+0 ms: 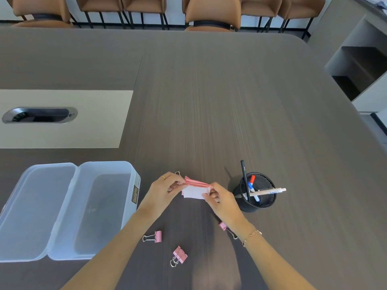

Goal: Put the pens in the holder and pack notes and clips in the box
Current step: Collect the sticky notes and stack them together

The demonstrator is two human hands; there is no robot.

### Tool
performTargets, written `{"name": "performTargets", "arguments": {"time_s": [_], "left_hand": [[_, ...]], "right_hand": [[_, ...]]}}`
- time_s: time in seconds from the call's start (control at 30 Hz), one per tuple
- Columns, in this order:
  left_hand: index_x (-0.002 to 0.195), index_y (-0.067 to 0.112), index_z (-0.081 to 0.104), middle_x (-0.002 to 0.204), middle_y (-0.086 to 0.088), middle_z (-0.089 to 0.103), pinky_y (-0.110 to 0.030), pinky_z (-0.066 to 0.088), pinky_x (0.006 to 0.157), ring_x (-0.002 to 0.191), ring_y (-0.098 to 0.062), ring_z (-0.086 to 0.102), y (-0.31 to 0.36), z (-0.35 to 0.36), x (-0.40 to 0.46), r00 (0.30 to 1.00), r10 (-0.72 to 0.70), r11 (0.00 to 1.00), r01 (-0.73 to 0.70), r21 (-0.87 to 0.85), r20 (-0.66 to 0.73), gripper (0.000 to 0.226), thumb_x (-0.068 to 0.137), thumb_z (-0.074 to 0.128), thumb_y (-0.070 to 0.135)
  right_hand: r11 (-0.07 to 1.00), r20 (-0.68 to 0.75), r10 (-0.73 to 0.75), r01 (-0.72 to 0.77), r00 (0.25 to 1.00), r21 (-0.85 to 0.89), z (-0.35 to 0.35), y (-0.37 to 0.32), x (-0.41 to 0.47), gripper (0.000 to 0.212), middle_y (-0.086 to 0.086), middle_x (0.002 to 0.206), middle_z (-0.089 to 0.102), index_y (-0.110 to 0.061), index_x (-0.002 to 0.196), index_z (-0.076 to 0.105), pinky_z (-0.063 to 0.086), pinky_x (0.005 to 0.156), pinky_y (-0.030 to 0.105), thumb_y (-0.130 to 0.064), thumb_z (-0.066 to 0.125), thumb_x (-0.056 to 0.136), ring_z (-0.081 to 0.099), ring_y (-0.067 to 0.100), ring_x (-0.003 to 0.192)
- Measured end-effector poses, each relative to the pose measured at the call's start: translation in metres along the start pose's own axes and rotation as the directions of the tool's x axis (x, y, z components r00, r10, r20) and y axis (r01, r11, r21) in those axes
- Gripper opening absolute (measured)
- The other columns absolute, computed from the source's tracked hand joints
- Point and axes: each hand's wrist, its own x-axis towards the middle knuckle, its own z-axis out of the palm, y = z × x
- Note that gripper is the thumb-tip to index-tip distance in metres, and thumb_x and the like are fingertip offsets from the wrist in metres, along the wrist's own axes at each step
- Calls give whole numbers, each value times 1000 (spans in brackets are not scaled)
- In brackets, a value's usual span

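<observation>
Both hands hold a small stack of pink and white notes just above the table. My left hand pinches its left end and my right hand pinches its right end. A wire clip handle shows behind my left fingers. To the right stands a black mesh holder with several pens in it. An open clear plastic box lies at the left, its lid folded out flat. Pink binder clips lie near me: one, one, and one partly under my right wrist.
The brown table has a beige inset with a cable opening at the left. Brown chairs line the far edge. A shelf unit stands past the table's right corner.
</observation>
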Motion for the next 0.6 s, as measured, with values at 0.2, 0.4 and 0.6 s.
{"name": "performTargets", "arguments": {"time_s": [0.2, 0.4, 0.6], "left_hand": [[117, 23, 62, 97, 21, 62, -13, 54, 78, 85, -6, 63, 6, 2, 7, 954, -262, 958, 275, -82, 147, 49, 73, 78, 11], [90, 11, 73, 71, 16, 62, -7, 47, 66, 69, 9, 60, 10, 3, 11, 955, -269, 962, 273, -22, 122, 15, 75, 76, 11], [96, 12, 71, 79, 8, 63, -10, 44, 66, 71, -2, 59, 10, 6, 15, 951, -266, 964, 267, 21, 158, 15, 83, 69, 18]], "right_hand": [[999, 6, -15, 16, 1000, -39, -2, -1, 0, 14, -1, 103, 66, -15, 103, 59, 46, 67, 2, -24, 58, 92, 61, 5, 86], [1000, -43, 9, -10, 999, -3, 2, -6, -1, 10, -5, 92, 64, -13, 98, 60, 48, 67, 3, -20, 58, 92, 61, 6, 84], [997, -60, 46, -42, 997, 66, 8, -7, 2, 7, 11, 89, 68, -5, 91, 58, 55, 78, 29, -12, 57, 92, 65, 26, 87]]}}
